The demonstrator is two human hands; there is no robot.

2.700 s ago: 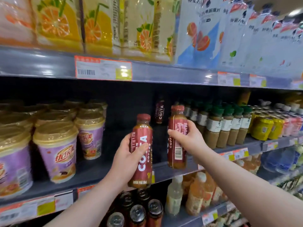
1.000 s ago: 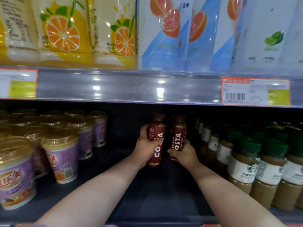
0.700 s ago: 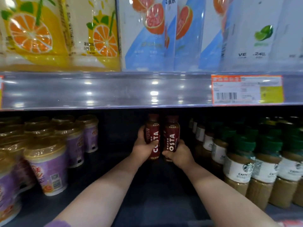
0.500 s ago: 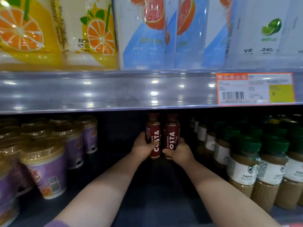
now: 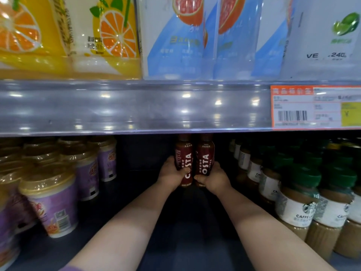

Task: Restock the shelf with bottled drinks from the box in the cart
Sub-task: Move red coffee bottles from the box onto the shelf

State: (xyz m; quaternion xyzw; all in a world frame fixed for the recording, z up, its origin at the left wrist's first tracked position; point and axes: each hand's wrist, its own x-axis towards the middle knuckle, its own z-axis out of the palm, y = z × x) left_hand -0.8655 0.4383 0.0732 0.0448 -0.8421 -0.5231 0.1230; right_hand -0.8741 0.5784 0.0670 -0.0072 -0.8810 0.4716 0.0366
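Note:
Two dark red Costa coffee bottles stand upright side by side, deep in the dark shelf (image 5: 175, 227). My left hand (image 5: 171, 176) grips the left bottle (image 5: 184, 156) around its lower half. My right hand (image 5: 214, 178) holds the right bottle (image 5: 205, 155) the same way. Both bottles touch each other, and their caps are hidden under the edge of the upper shelf. Both forearms reach far in over the bare middle strip. The cart and box are out of view.
Purple milk-tea cups (image 5: 52, 200) fill the shelf to the left. Green-capped Starbucks coffee bottles (image 5: 297, 204) line the right. The upper shelf rail (image 5: 136, 108) hangs low with a price tag (image 5: 314, 106). Juice and water packs stand above.
Both hands have carried the two Costa bottles from the shelf's front edge to deep inside, bringing them together. The camera has moved closer and lower under the upper shelf.

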